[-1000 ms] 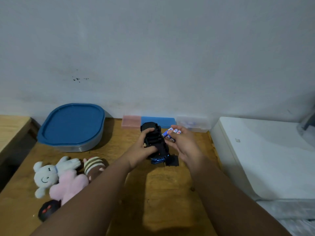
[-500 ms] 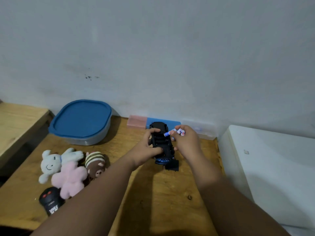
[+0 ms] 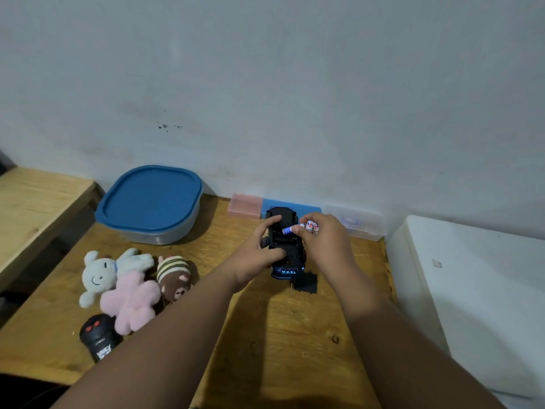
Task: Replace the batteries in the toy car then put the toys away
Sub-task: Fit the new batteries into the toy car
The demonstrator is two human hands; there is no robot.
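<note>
A black toy car (image 3: pixel 285 245) lies upside down on the wooden table (image 3: pixel 265 335), its blue front facing me. My left hand (image 3: pixel 259 255) grips its left side. My right hand (image 3: pixel 321 240) holds a few blue-and-white batteries (image 3: pixel 306 227) over the car's underside, one battery tip pointing down into the open compartment. The black battery cover (image 3: pixel 306 283) lies on the table just in front of the car. A small screw or pin (image 3: pixel 291 289) lies beside the cover.
A lidded blue container (image 3: pixel 150 202) stands at the back left. Plush toys lie at the left: white (image 3: pixel 100 276), pink (image 3: pixel 132 302), brown striped (image 3: pixel 174 276). A black remote (image 3: pixel 97 338) sits near the table's front edge. Pink (image 3: pixel 246 205), blue and clear (image 3: pixel 356 225) boxes line the wall. A white appliance (image 3: pixel 472 290) borders the right.
The view has shifted so the car and hands appear nearer the centre. My right hand has brought the batteries from beside the car to over its underside. My left hand keeps its grip.
</note>
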